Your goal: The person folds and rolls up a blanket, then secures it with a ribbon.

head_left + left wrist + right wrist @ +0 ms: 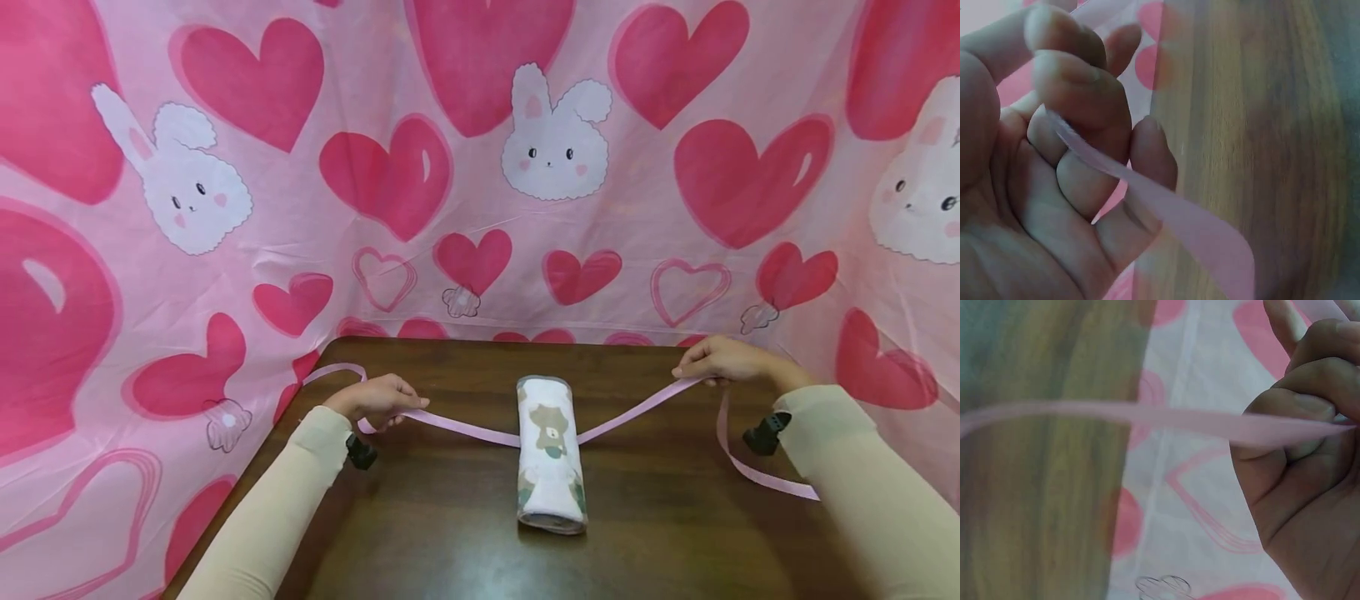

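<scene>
A rolled white towel with a brown bear and green print lies lengthwise on the table in the head view. Beneath it runs a pink ribbon, coming out on both sides. My left hand pinches the ribbon left of the roll, and a loose tail curls past that wrist. On the other side my right hand pinches the ribbon's other length, raised toward the far right; its tail hangs down to the table. Both wrist views show the ribbon trailing from curled fingers, the left hand and the right hand.
A dark brown wooden table lies under everything. Pink cloth printed with hearts and rabbits hangs behind it and along both sides. Small black devices are strapped at the wrists, over pale sleeves.
</scene>
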Available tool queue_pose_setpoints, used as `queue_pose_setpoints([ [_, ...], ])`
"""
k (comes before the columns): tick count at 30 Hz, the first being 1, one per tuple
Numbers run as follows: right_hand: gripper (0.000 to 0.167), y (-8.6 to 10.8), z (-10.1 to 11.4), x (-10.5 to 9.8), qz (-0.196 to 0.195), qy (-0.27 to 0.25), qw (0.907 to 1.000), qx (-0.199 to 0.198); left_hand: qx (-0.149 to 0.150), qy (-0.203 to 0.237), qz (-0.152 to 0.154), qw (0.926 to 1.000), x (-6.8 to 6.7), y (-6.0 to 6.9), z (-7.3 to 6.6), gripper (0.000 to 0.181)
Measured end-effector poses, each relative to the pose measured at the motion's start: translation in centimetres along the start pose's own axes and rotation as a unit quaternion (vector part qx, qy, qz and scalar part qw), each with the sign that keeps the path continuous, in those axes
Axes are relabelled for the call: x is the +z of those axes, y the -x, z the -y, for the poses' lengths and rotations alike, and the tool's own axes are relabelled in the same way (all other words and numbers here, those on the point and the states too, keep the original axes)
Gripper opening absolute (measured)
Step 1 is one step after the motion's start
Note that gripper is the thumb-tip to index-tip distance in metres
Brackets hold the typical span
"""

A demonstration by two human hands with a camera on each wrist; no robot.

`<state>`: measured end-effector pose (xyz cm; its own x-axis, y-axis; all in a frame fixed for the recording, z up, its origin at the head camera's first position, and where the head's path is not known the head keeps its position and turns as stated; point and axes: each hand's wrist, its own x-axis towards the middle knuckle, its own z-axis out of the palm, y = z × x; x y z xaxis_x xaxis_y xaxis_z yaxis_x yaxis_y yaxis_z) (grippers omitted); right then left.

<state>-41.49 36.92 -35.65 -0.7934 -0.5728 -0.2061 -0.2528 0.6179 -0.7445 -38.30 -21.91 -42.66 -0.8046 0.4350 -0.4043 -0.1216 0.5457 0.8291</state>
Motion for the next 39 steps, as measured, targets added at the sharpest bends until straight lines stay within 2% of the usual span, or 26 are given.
queue_pose_setpoints([
  [3,0.021,0.7,0.8,-1.0,-0.001,-0.002,0.9999,0.017,0.013,-0.023,0.018,0.9995,-0.1,0.2,0.1,0.055],
  [6,0.020,1.3,1.7,-1.9,-0.011,0.000,0.9997,0.024,0.047,-0.032,0.028,0.9980,-0.4,0.2,0.3,0.047],
  [10,0.018,2.1,2.9,-3.0,-0.025,0.004,0.9993,0.029,0.071,0.003,0.030,0.9970,-0.8,0.2,0.4,0.033],
  [14,0.020,2.7,4.0,-4.1,-0.025,0.000,0.9991,0.035,0.087,0.047,0.008,0.9950,-1.4,0.3,0.5,0.033],
  [17,0.021,3.1,4.9,-5.0,-0.025,-0.002,0.9992,0.031,0.111,0.087,-0.014,0.9899,-2.0,0.5,0.6,0.034],
  [21,0.020,3.3,6.2,-6.0,-0.044,-0.001,0.9989,0.017,0.142,0.167,-0.047,0.9746,-2.6,0.6,0.9,0.029],
  [26,0.019,3.3,8.2,-6.8,-0.061,-0.013,0.9980,-0.011,0.154,0.252,-0.080,0.9519,-3.2,1.0,1.2,0.019],
  [33,0.018,2.1,12.2,-7.1,-0.072,-0.033,0.9950,-0.062,0.153,0.313,-0.112,0.9307,-4.3,1.8,1.5,0.019],
  [36,0.018,1.3,14.4,-7.1,-0.080,-0.023,0.9941,-0.068,0.168,0.333,-0.127,0.9191,-4.9,2.2,1.4,0.018],
  [39,0.020,0.5,16.7,-6.9,-0.086,-0.010,0.9931,-0.079,0.192,0.345,-0.128,0.9097,-5.3,2.5,1.3,0.016],
])
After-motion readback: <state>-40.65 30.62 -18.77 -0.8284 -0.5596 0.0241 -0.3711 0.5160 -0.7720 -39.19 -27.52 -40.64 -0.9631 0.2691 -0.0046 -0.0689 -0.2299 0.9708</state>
